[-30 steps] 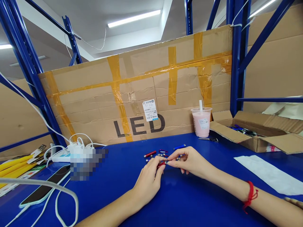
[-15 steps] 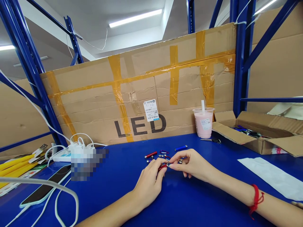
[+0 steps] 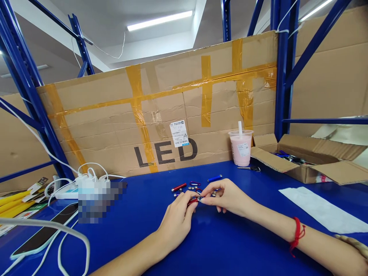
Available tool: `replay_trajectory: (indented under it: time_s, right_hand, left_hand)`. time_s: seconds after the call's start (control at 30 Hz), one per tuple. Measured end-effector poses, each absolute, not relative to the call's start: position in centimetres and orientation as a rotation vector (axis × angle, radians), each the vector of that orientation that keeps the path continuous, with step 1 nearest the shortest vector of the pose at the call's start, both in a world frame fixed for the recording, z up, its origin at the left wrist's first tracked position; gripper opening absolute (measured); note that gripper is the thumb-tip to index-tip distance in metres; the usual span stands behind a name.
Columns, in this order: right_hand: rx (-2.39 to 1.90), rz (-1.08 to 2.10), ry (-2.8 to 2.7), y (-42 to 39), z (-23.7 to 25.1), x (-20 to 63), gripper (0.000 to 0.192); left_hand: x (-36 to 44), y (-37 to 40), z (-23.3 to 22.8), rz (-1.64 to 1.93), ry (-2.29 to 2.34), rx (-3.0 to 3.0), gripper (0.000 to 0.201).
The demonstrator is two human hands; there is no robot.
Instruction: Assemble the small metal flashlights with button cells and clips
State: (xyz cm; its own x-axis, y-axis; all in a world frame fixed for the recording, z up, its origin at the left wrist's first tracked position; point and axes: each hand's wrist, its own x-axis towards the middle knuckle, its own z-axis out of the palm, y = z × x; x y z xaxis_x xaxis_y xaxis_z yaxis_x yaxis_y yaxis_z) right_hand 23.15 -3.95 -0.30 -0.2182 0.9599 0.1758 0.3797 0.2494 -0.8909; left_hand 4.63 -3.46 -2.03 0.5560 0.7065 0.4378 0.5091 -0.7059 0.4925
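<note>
Around 6 o'clock of view, left hand (image 3: 174, 219) pinching a small red tube (image 3: 192, 201), glossy body, silvery end (image 3: 199, 199) | right hand (image 3: 230, 196) at the tube's 3 o'clock, fingertips pinching that end | vs half a sec ago: camera's swung a bit right, grip looks basically unchanged

Workshop, judging by blue racking (image 3: 281, 96)

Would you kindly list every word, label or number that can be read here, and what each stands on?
"LED", in large dark letters on the cardboard panel.
White label on that panel: print and barcode too small to read.
Cup: label and side lettering too small or blurred.
Sticker on the open box: unreadable.
Green-and-white card at left: unreadable.
</note>
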Motion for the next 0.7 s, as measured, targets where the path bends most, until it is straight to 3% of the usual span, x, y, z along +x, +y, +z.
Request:
replay_trajectory:
  time_s: [0.7]
  right_hand:
    - [-1.236,0.919,-1.777,-3.65,-0.44,23.38,0.031]
  left_hand:
    - [4.79,-3.24,-1.98,0.885,0.987,2.473,0.018]
